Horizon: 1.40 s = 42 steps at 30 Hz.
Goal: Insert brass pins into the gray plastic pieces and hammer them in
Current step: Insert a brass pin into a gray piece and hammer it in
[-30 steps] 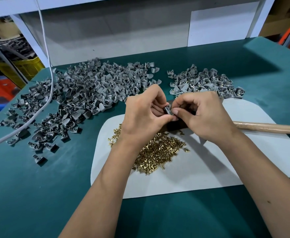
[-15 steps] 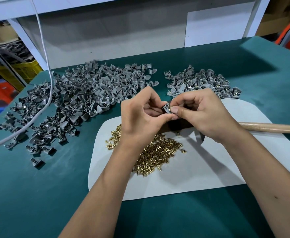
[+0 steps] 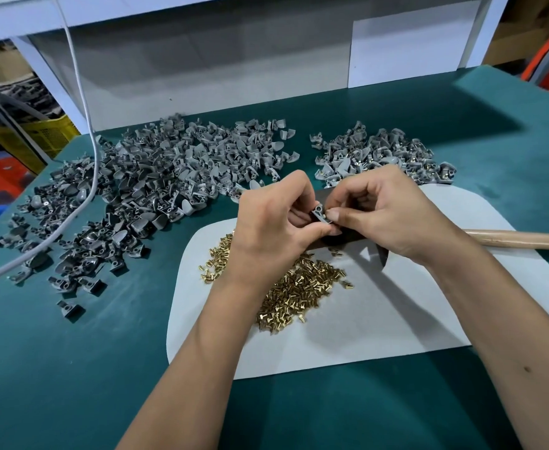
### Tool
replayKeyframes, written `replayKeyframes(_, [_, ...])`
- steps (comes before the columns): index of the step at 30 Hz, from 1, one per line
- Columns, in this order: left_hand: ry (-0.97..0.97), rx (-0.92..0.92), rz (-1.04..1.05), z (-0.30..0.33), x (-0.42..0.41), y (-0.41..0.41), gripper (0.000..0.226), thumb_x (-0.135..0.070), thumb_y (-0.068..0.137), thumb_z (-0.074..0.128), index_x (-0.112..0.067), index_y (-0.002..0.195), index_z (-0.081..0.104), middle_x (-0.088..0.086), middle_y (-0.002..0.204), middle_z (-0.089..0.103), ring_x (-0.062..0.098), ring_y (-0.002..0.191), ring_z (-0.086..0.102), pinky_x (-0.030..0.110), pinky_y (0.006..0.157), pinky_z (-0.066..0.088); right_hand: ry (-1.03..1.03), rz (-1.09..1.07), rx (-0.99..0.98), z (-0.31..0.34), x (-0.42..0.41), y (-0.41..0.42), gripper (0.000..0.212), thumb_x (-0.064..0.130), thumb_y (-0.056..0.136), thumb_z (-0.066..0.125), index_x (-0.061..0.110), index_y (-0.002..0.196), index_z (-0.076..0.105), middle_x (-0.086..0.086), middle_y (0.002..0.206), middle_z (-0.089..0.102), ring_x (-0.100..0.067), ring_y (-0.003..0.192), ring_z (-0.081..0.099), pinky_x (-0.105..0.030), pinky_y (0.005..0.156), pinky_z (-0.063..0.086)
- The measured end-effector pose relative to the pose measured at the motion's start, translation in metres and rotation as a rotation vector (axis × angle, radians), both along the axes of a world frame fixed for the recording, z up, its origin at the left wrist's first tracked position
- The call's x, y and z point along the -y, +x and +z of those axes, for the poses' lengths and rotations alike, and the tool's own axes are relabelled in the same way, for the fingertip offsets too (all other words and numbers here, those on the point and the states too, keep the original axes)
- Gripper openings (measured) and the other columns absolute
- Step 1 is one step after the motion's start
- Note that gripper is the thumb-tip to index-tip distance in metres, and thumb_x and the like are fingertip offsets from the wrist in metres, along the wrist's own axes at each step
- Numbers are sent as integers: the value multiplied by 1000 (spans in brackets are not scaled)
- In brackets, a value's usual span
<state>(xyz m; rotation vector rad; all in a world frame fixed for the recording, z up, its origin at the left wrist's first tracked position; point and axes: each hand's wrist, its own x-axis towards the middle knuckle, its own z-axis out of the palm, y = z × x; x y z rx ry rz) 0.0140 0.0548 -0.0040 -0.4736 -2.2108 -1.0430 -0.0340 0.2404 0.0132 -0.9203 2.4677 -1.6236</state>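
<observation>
Both hands are pinching one small gray piece above the table.

The green table [image 3: 55, 368] is holding a white mat [image 3: 461, 303]. The left hand [image 3: 266, 222] and right hand [image 3: 386, 209] are gripping the gray piece [image 3: 318, 213] between them, standing upright. The brass pins [image 3: 299, 287] are lying just below, nearer the left hand.

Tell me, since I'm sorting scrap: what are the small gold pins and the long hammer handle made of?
Small gold pins: seemingly brass, from the shiny yellow metallic glint. Long pale hammer handle: likely bare wood, matte tan, faint grain.
</observation>
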Motion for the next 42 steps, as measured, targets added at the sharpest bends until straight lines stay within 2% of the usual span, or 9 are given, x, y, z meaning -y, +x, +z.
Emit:
replayKeyframes(4, [-68, -24, 17, -2, 0, -3, 41, -26, 67, 93, -15, 80, 55, -6, 70, 63, 14, 60, 64, 34, 49, 53, -12, 13, -5, -1, -2, 0, 20, 1, 88, 76, 17, 76, 75, -14, 75, 71, -40, 78, 68, -60, 74, 55])
replayKeyframes(10, [363, 163, -20, -5, 0, -4, 44, -24, 62, 99, -15, 84, 61, 5, 79, 73, 19, 72, 75, 38, 67, 65, -46, -49, -173, -2, 0, 3, 11, 12, 93, 70, 17, 91, 79, 6, 81, 75, -12, 79, 70, -35, 74, 56])
replayKeyframes(18, [502, 300, -171, 1, 7, -4, 26, -25, 75, 90, -15, 84, 68, 14, 78, 72, 34, 72, 74, 42, 65, 64, -54, -89, -422, 0, 4, 7, 6, 14, 89, 78, 15, 95, 80, 8, 90, 74, -15, 87, 71, -32, 78, 56])
replayKeyframes(23, [586, 375, -222, 2, 4, -3, 29, -25, 86, 77, 1, 95, 67, 15, 80, 75, 33, 66, 74, 36, 61, 63, -11, -155, -457, -2, 7, 9, 4, 8, 88, 77, 11, 91, 77, 6, 85, 71, -12, 82, 67, -29, 72, 53])
replayKeyframes(27, [619, 353, -161, 1, 2, -3, 22, -24, 86, 81, -8, 97, 71, 10, 85, 77, 32, 74, 76, 46, 72, 64, -18, -245, -457, -3, 10, 12, 5, 6, 89, 73, 9, 90, 75, 5, 82, 71, -9, 78, 65, -27, 70, 52])
replayKeyframes(31, [585, 335, -126, -2, 1, -6, 23, -9, 76, 86, -8, 97, 75, 12, 90, 77, 32, 88, 75, 50, 85, 62, -30, -291, -441, -4, 13, 13, 5, 8, 90, 71, 10, 89, 75, 4, 81, 71, -10, 77, 66, -26, 69, 53])
replayKeyframes(33, [614, 349, -128, -4, -1, -7, 21, -2, 77, 84, -5, 96, 76, 14, 90, 78, 32, 86, 76, 49, 83, 63, -24, -301, -446, -4, 15, 14, 5, 9, 90, 71, 11, 88, 75, 5, 80, 70, -8, 76, 64, -20, 69, 50])
replayKeyframes(37, [742, 399, -156, -4, -3, -6, 13, 8, 83, 77, -3, 90, 76, 16, 83, 77, 26, 72, 76, 31, 70, 63, 34, -296, -452, -6, 15, 13, 8, 8, 90, 70, 14, 88, 75, 7, 76, 69, -3, 73, 61, -11, 68, 41])
replayKeyframes(42, [783, 418, -149, -4, -7, -7, 11, 10, 84, 74, 1, 91, 76, 19, 83, 76, 25, 72, 75, 30, 72, 64, 39, -332, -465, -8, 17, 13, 7, 8, 89, 71, 14, 87, 75, 6, 76, 69, -4, 72, 62, -10, 68, 42])
